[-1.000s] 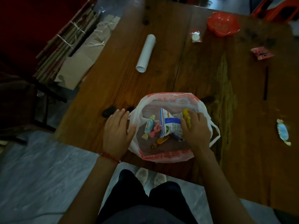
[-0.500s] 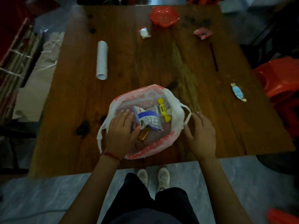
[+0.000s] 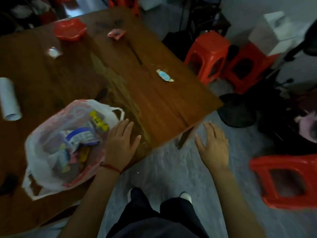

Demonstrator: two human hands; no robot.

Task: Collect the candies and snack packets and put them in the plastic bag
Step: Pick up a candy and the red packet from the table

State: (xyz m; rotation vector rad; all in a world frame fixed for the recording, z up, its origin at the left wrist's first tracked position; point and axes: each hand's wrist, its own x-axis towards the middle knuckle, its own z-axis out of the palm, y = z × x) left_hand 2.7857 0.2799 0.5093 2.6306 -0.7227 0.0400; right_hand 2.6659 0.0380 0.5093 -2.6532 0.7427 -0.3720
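i see the plastic bag (image 3: pixel 51 160) lying open on the wooden table (image 3: pixel 163 103), near the front edge, with snack packets and candies inside: a blue and white packet (image 3: pixel 82 137) in the middle and a yellow candy (image 3: pixel 99 121) toward the far side of the opening. my left hand (image 3: pixel 121 145) lies at the right rim of the bag, fingers straight and loose, grasping nothing, with a red string bracelet (image 3: pixel 111 167) on the wrist. my right hand (image 3: pixel 214 146) hovers off the table, past its near corner and above the grey floor (image 3: pixel 163 169), fingers spread and released, holding nothing. still out on the table are a blue candy (image 3: pixel 164 75) well apart from the bag near the right edge, a pink packet (image 3: pixel 116 33) at the far side, and a small clear wrapped sweet (image 3: pixel 53 52) blurred by motion. a red dish (image 3: pixel 70 29) sits near the far edge and a white tube (image 3: pixel 9 98) lies at the left. red plastic stools (image 3: pixel 207 54) stand on the floor to the right.
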